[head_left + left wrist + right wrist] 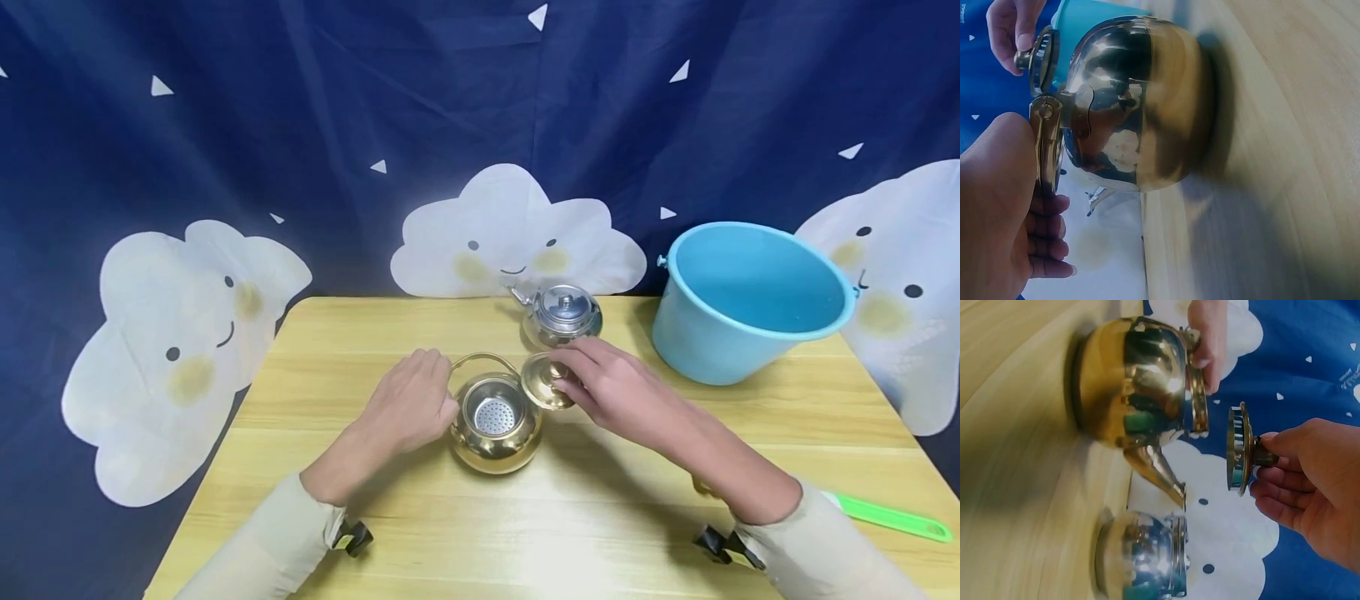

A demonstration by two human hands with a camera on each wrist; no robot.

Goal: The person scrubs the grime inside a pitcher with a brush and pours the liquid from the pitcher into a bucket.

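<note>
A round gold teapot (497, 454) stands uncovered on the wooden table, its perforated metal strainer (495, 415) showing inside the mouth. My left hand (412, 400) is at the pot's left side and holds its hinged gold handle (1047, 147), which is swung down toward the rim. With thumb and fingers my right hand (622, 387) pinches the knob of the gold lid (536, 382). That lid is tilted and raised off the pot, to the right of the mouth. In the right wrist view the pot's spout (1155, 472) points away from the left hand.
Behind the lid stands a silver teapot (566, 310) with its lid on. A light blue bucket (738, 333) is at the back right. A green handle (892, 517) lies beside the right sleeve. Dark blue cloud-patterned curtain (450, 100) hangs behind the table.
</note>
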